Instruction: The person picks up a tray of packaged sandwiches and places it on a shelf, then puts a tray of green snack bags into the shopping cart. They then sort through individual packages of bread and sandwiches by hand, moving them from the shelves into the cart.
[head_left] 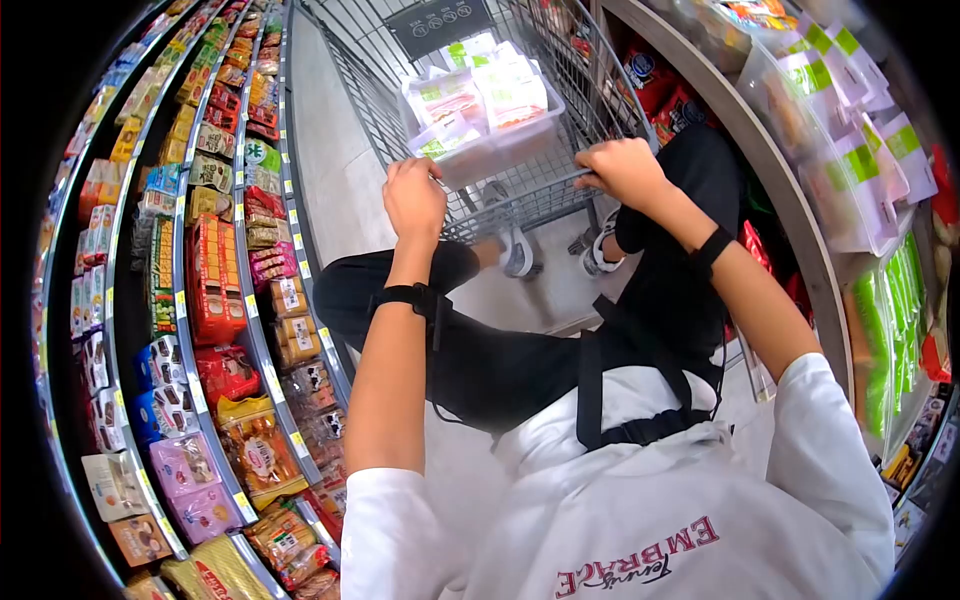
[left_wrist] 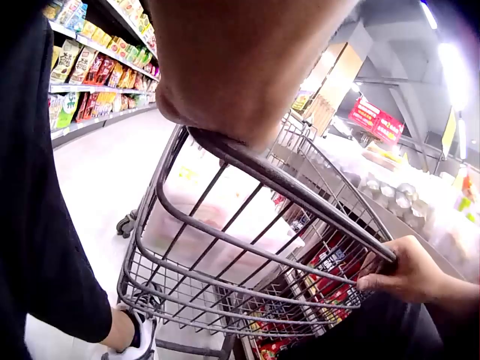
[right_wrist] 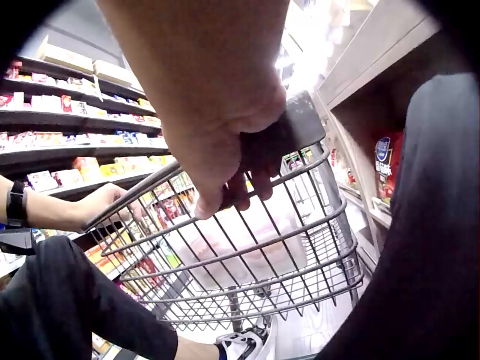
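My left hand (head_left: pixel 413 200) grips the left end of the near top rail of a grey wire shopping cart (left_wrist: pixel 281 184). Toward the other end of that rail, my right hand (head_left: pixel 628 174) holds on, its fingers (right_wrist: pixel 259 184) curled over the bar in the right wrist view. Inside the cart sits a translucent white tub (head_left: pixel 485 160), close behind the rail. Several white packets with green labels (head_left: pixel 510 85) fill it and stick up above its rim. From the left wrist view, the tub shows through the wire mesh.
Shelves of packaged snacks (head_left: pixel 215 280) curve along the left. A wooden display unit (head_left: pixel 770 150) stands close on the right, with clear bins (head_left: pixel 850 180) of similar packets on top and red bags (right_wrist: pixel 388 165) beneath. My bent knees flank the cart's near end.
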